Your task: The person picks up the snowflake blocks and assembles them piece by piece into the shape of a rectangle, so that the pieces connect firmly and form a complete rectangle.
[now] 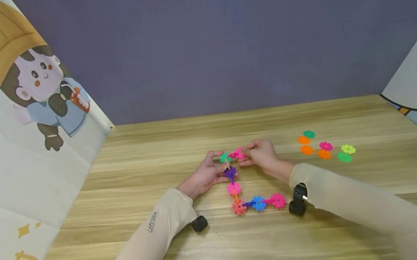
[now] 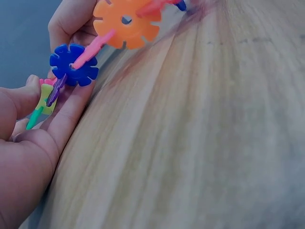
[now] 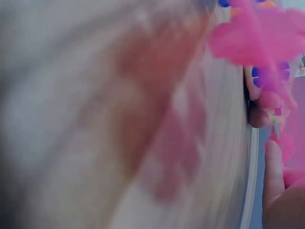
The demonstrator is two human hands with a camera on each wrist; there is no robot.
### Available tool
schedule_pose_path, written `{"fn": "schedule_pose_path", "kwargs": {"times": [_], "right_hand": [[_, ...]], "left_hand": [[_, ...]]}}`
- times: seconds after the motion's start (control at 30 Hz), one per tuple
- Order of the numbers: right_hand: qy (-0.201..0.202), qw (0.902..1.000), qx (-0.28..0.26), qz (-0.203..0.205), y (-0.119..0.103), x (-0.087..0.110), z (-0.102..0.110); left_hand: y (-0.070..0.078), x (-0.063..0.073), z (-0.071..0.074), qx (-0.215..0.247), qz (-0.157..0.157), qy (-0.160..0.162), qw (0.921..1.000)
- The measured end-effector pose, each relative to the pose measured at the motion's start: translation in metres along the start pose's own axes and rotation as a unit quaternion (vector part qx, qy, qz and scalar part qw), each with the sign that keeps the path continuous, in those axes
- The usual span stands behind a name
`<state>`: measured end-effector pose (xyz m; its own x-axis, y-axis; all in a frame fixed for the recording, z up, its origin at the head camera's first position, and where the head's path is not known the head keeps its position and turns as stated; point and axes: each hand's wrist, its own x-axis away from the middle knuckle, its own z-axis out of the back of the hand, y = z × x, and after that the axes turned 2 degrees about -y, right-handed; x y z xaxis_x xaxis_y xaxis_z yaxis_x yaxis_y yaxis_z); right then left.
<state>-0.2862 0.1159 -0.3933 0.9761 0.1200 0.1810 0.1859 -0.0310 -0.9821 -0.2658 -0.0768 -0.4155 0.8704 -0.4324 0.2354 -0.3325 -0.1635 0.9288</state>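
A chain of notched plastic discs, slotted edge to edge, bends across the table. My left hand (image 1: pixel 204 176) holds its far part, with the thumb and fingers about the green disc (image 1: pixel 225 157) and the purple disc (image 1: pixel 231 172). At the far end my right hand (image 1: pixel 263 154) pinches a pink disc (image 1: pixel 239 152), beside the green one. Towards me run another pink disc (image 1: pixel 234 188) and a coral-red disc (image 1: pixel 239 207). From there the chain turns right through a blue disc (image 1: pixel 259 203) to a pink end disc (image 1: pixel 278 200). The right wrist view is partly blurred.
Several loose discs lie on the table to the right, among them an orange disc (image 1: pixel 306 150), a magenta disc (image 1: pixel 326 146) and a yellow disc (image 1: pixel 347 149). A dark partition (image 1: pixel 237 47) stands behind the wooden table (image 1: pixel 217 256). Black wrist cameras sit by both sleeves.
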Motion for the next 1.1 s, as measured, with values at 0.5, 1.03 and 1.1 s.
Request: {"fn": "schedule_pose_path", "kwargs": {"times": [0.5,1.03,1.1], "right_hand": [[-0.113,0.9925,0.041,-0.022,-0.005,-0.015,0.028],[-0.212,0.9723,0.082,-0.052,-0.023,-0.016,0.064],[-0.212,0.9720,0.086,-0.052,-0.026,-0.015,0.072]], "left_hand": [[0.005,-0.009,0.000,0.005,0.008,-0.026,0.9996],[0.002,-0.004,0.003,0.009,0.000,-0.042,0.9991],[0.002,-0.004,0.003,0.005,-0.001,-0.045,0.9990]]}}
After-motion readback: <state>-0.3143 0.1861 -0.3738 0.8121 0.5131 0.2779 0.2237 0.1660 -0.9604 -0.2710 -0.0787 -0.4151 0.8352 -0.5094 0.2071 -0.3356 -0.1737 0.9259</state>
